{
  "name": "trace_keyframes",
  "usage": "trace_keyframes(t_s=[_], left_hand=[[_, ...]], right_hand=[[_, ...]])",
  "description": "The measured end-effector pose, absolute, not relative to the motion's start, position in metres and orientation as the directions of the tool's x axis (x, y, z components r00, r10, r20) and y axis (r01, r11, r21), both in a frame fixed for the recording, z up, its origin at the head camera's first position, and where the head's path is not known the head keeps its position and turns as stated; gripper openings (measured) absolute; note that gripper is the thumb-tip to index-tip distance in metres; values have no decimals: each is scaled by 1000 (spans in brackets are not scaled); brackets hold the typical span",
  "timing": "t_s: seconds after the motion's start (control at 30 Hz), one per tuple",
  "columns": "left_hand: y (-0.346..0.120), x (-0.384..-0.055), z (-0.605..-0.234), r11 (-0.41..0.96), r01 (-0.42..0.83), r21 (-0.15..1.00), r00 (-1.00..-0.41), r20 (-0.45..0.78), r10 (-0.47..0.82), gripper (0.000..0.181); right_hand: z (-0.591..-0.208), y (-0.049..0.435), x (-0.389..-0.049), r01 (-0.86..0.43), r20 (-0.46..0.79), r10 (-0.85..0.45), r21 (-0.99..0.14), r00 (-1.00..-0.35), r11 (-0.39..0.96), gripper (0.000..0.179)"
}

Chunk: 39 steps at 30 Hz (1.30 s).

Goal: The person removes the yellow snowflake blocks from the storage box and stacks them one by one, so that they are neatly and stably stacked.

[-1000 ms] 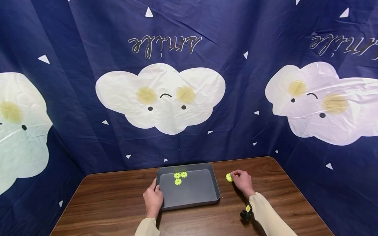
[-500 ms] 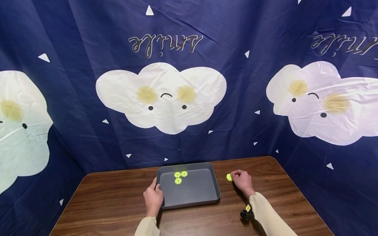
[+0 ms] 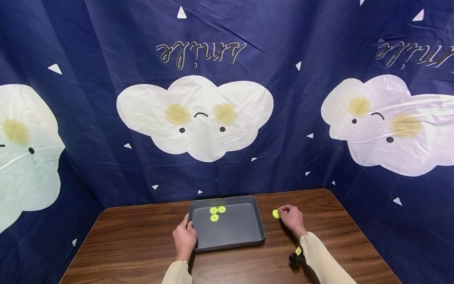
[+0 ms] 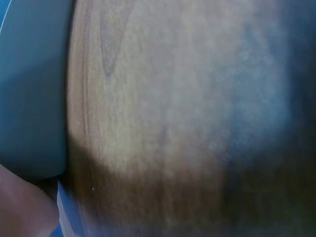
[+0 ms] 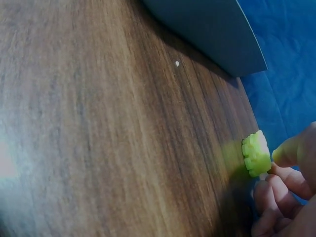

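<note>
A dark grey rectangular tray (image 3: pixel 227 228) lies on the wooden table. My left hand (image 3: pixel 185 238) grips its left rim, thumb on the inner side. Three yellow-green flower-shaped pieces (image 3: pixel 214 217) lie grouped inside, toward the tray's back left. To the right of the tray, my right hand (image 3: pixel 291 217) pinches another yellow-green flower-shaped piece (image 5: pixel 256 154) between thumb and fingers. In the right wrist view this piece looks thick with a notched edge, held close over the tabletop. The left wrist view has only a bit of the left hand (image 4: pixel 24 207) beside the tray wall (image 4: pixel 32 98).
The brown wooden table (image 3: pixel 127 236) has rounded back corners. A blue curtain (image 3: pixel 283 165) with white clouds hangs behind and at both sides. A tiny white speck (image 5: pixel 177 63) lies near the tray. A black wrist camera (image 3: pixel 295 258) sits below the right forearm.
</note>
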State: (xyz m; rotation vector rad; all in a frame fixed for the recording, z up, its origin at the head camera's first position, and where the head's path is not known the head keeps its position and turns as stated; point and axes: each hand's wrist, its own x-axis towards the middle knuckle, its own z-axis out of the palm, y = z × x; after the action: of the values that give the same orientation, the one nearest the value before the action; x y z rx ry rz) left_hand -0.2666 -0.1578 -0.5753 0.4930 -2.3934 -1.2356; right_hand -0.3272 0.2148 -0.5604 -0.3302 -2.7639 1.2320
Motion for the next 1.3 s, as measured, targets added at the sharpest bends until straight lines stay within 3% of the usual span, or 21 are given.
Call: trace_keyframes(t_s=[0.37,0.77,1.03,1.3], left_hand=[[-158,-267,-575,541,-124,832,-858,185,-480,40],[-158,-266,-575,542,-124,831,-856,186,-482,39],[-156,-266,-576,538,-120,834,-857,187,-481,39],[-158,-267,-577,539,-122,833,-857,185,-481,40]], right_hand=[[-548,196,-336,71,161,251,-695,-954,716,18],[-514,115,-349,-128,303,130,-701,-944,702,11],[-504,67,-345,-167,284,76,-739,-956,653,13],[-519,29,-338,-182,238,-15,-696,-971,694,17]])
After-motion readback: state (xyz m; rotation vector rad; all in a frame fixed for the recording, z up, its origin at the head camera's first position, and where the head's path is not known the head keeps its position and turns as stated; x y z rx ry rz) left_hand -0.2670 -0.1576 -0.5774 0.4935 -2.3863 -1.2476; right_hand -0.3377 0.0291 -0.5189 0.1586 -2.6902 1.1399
